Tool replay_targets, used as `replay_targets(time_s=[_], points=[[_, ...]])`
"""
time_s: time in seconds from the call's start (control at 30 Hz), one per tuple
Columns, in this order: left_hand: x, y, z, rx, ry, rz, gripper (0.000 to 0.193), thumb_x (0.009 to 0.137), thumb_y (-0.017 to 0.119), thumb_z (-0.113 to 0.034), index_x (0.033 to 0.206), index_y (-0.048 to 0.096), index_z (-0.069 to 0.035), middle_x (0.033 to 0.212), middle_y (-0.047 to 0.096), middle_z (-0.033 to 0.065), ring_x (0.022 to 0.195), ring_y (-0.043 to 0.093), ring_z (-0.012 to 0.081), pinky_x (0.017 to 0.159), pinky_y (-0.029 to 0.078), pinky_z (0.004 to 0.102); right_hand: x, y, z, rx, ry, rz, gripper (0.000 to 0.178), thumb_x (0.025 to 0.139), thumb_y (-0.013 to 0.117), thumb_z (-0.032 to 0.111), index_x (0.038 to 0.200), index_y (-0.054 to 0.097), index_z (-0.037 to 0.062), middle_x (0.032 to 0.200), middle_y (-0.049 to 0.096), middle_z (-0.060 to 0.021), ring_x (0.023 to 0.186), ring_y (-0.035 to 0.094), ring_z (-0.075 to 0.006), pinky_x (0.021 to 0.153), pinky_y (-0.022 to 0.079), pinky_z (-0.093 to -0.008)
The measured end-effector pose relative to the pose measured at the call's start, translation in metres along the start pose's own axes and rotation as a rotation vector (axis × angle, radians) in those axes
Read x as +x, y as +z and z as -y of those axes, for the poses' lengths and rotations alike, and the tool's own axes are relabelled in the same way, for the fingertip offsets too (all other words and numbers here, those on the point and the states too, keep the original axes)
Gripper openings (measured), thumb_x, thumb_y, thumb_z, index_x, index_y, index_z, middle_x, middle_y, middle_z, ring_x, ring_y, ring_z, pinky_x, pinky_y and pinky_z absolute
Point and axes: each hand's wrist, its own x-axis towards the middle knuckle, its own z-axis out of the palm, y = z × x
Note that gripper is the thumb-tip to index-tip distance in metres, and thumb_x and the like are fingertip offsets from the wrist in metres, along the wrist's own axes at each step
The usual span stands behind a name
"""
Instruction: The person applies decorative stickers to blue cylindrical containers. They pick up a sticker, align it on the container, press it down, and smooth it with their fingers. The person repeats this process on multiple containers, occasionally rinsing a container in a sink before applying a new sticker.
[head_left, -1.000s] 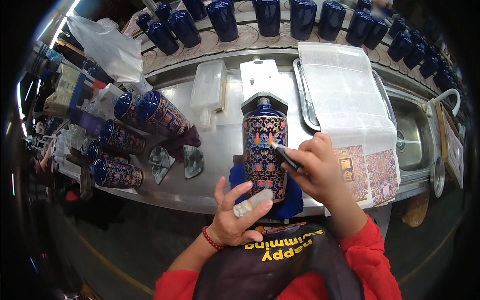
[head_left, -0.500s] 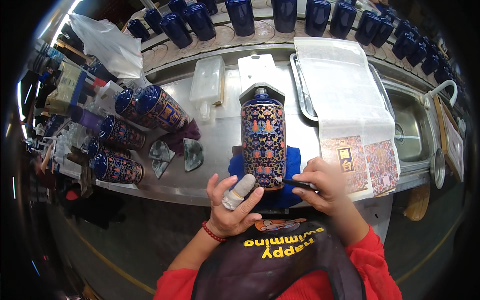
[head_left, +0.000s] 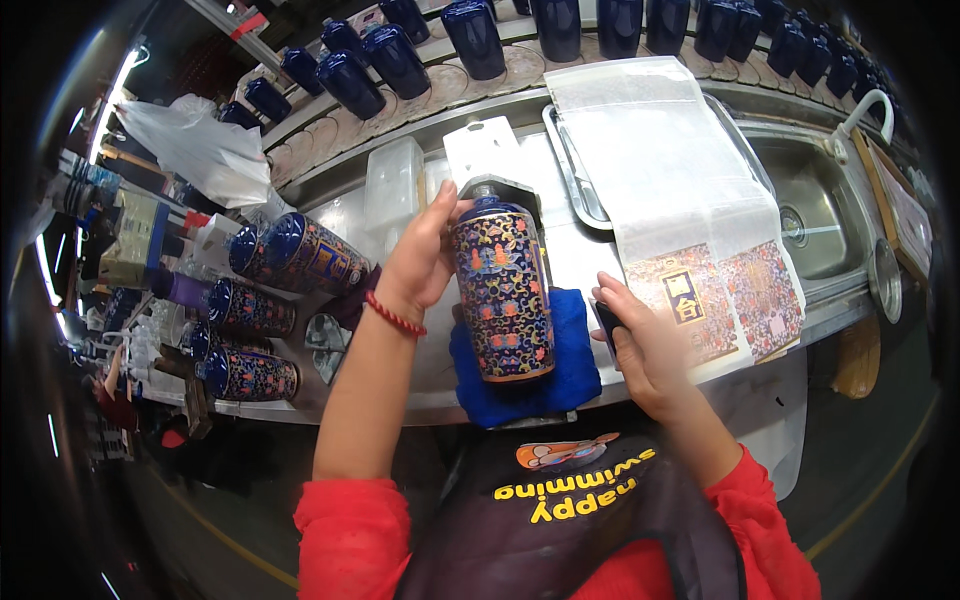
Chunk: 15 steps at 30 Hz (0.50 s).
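Observation:
In the middle stands a dark blue bottle [head_left: 503,300] wrapped in a colourful floral pattern, tilted slightly, its base over a folded blue cloth [head_left: 577,365]. My left hand [head_left: 425,255] reaches up along its left side and grips it near the shoulder; some fingers are hidden behind it. To the right of the bottle, my right hand [head_left: 645,350] is closed around a small black flat tool [head_left: 607,322], its exact kind unclear. Right of that hand lie printed floral decal sheets [head_left: 690,310], partly under translucent white paper [head_left: 640,150].
Several patterned bottles [head_left: 255,372] lie or lean at the left. Behind, plain blue bottles [head_left: 475,40] line a curved conveyor [head_left: 450,88]. A metal tray [head_left: 562,160] sits under the paper; a sink [head_left: 825,205] with a white tap [head_left: 880,105] is at the right.
My left hand has moved from the bottle's base up to its shoulder and taken hold. The bottle has turned and tilted slightly. My right hand has drawn the black tool away from it.

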Motion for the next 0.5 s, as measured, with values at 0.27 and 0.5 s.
replay_targets(time_s=[0.27,0.5], points=[[0.018,0.009,-0.013,0.071,-0.185,0.121,0.031,0.098,0.07,-0.028,0.105,0.071,0.002,0.092,0.076,0.0097,0.081,0.074,0.017,0.074,0.062,0.0301,-0.012,-0.024,0.009,-0.047,-0.16,0.04,0.041,0.097,0.044,-0.013,0.134,0.058,0.0,0.151,0.048,-0.0249,0.131,0.058,-0.0332,0.093,0.057,-0.0351],[-0.028,-0.03,-0.002,-0.259,0.175,0.141,0.027,0.101,0.062,-0.025,0.109,0.063,0.001,0.106,0.072,0.0197,0.097,0.073,0.0277,0.088,0.062,0.0404,-0.022,-0.028,0.036,0.283,0.06,0.664,0.032,0.099,0.055,0.002,0.13,0.062,-0.0009,0.132,0.064,-0.0191,0.12,0.065,-0.032,0.099,0.053,-0.0362]])
